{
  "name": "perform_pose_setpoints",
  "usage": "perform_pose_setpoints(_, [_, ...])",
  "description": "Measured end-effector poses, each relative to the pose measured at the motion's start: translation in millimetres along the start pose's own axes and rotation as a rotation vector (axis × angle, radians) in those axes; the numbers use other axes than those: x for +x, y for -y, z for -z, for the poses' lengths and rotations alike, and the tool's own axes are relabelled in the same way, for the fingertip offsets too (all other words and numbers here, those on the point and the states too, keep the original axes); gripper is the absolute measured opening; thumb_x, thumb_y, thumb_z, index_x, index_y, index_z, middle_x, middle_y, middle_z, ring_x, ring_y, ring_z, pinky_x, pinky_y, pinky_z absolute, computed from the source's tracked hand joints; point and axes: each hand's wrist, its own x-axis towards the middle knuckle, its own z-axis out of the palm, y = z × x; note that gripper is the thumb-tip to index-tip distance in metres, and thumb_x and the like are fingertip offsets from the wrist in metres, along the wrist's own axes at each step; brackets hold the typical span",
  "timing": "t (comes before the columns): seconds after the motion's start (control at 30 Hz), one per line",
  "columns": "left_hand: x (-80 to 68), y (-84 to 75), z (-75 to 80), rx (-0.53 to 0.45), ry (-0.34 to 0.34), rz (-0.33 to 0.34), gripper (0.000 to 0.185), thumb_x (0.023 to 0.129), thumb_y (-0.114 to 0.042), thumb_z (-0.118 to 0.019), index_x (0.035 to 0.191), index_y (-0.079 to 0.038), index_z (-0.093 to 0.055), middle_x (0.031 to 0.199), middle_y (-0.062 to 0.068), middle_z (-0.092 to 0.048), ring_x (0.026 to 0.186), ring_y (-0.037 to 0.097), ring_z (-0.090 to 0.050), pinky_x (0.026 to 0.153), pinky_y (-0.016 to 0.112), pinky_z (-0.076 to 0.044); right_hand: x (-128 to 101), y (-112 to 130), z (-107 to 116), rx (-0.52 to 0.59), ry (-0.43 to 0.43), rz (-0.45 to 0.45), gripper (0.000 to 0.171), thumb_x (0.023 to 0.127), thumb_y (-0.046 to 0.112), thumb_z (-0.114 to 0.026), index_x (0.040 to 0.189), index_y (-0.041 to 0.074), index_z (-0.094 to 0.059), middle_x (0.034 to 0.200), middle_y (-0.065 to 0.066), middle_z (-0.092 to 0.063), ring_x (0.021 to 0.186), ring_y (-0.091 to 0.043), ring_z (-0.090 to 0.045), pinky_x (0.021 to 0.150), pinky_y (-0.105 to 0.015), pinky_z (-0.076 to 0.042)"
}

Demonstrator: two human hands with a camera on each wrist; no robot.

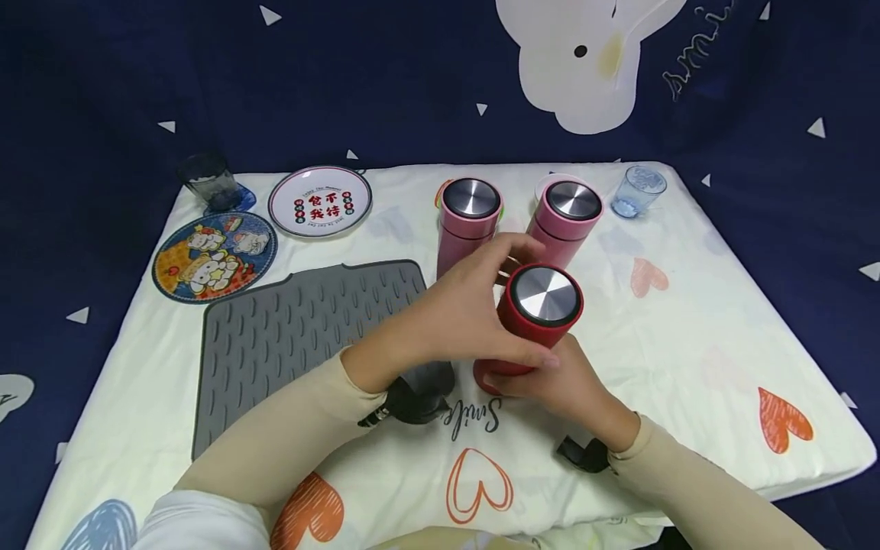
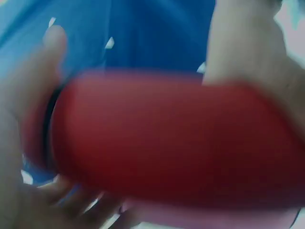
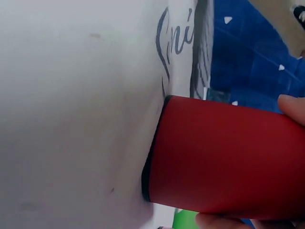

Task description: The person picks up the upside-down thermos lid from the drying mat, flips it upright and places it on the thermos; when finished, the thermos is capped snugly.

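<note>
A red thermos bottle [image 1: 529, 325] with a silver-topped lid [image 1: 546, 295] is between both hands, tilted in the head view. My left hand [image 1: 474, 305] curves its thumb and fingers around the upper part, near the lid. Blur in the left wrist view hides how firmly its fingers [image 2: 78, 202] touch. Lower down, my right hand [image 1: 560, 378] grips the body, with its thumb [image 3: 291, 109] on one side and fingers on the other. In the right wrist view the thermos's black base [image 3: 148, 174] is at the white cloth. Two pink thermoses [image 1: 467, 221] [image 1: 565, 221] stand just behind.
A grey ridged mat [image 1: 309, 328] lies left of the hands. Behind it are a white plate [image 1: 319, 202], a round cartoon-printed mat [image 1: 215, 257] and a dark glass [image 1: 211, 182]. A clear blue glass [image 1: 638, 191] stands at the back right of the cloth-covered table [image 1: 687, 367].
</note>
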Motion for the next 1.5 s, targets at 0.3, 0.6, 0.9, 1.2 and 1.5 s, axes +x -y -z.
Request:
perform_pose_setpoints(0.3, [5.3,7.5,0.5,-0.212,0.086,0.042,0.075,0.069,-0.016,-0.090,0.135,-0.012,-0.055,0.112,-0.006,-0.066,0.105,0.010,-0.061,0.094,0.028,-0.047,3,-18,2,-0.024,0.015,-0.038,0.063,0.068,0.010,-0.090,0.120,0.011,-0.055,0.111,0.002,-0.062,0.099,-0.014,-0.060,0.088,-0.029,-0.048])
perform_pose_setpoints(0.6, [-1.0,-3.0,-13.2,0.070,-0.134,-0.110,0.065,0.069,-0.034,-0.089,0.123,-0.012,-0.059,0.109,-0.009,-0.062,0.101,0.003,-0.058,0.090,0.023,-0.047,3,-39,3,-0.104,0.028,0.011,0.062,0.068,0.031,-0.091,0.119,0.019,-0.057,0.112,0.010,-0.061,0.100,-0.009,-0.059,0.087,-0.028,-0.048])
perform_pose_setpoints(0.9, [1.6,7.9,-11.4,-0.144,-0.046,-0.007,0.071,0.071,-0.021,-0.089,0.132,-0.013,-0.054,0.114,-0.006,-0.064,0.103,0.009,-0.061,0.093,0.027,-0.047,3,-39,7,-0.082,0.043,-0.031,0.059,0.068,0.032,-0.091,0.116,0.021,-0.058,0.108,0.010,-0.062,0.097,-0.009,-0.060,0.085,-0.029,-0.049])
perform_pose_setpoints(1.2, [3.8,16.3,-16.0,-0.222,-0.157,-0.165,0.070,0.065,-0.011,-0.092,0.126,-0.007,-0.060,0.113,-0.002,-0.067,0.101,0.014,-0.064,0.091,0.033,-0.050,7,-38,13,-0.086,0.057,-0.008,0.060,0.067,0.026,-0.092,0.116,0.019,-0.058,0.108,0.008,-0.062,0.097,-0.010,-0.059,0.087,-0.029,-0.047])
perform_pose_setpoints(1.5, [7.8,29.5,-7.4,-0.385,0.056,-0.116,0.068,0.069,0.002,-0.085,0.131,0.000,-0.056,0.110,0.006,-0.068,0.099,0.022,-0.065,0.090,0.040,-0.050,6,-3,11,0.003,0.093,-0.019,0.060,0.066,0.003,-0.088,0.116,0.009,-0.056,0.109,0.001,-0.061,0.100,-0.016,-0.058,0.090,-0.032,-0.047])
